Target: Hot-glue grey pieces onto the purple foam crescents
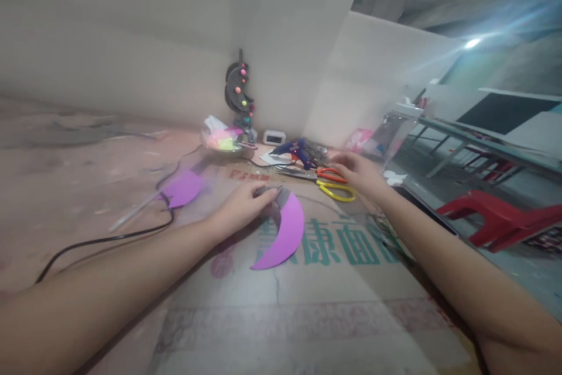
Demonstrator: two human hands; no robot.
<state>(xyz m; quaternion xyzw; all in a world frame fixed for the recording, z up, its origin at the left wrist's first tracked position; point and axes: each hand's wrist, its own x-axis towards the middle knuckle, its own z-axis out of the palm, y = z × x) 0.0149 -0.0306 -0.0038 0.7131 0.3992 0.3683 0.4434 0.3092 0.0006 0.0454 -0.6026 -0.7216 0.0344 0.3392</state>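
Observation:
My left hand [243,202] pinches a crescent-shaped piece [290,233] at its upper end, between thumb and fingers. The crescent is purple, with a grey section at the held end, and its point curves down toward me above the printed cardboard. My right hand [360,175] has its fingers bent at the orange handle of a pair of scissors [336,192]. Their other handle is yellow, and the blades point left. Some right fingertips are hidden. Just beyond the scissors lie a blue glue gun [298,151] and a coil of grey wire [319,154].
A dark ornament with coloured balls [239,90] stands by the wall, behind a clear bowl of bright pieces [222,144]. A small white clock [273,137] sits nearby. At left are a purple leaf-like piece [185,189] and black cable [109,237]. A clear bottle [397,129] and red stool [496,217] are right.

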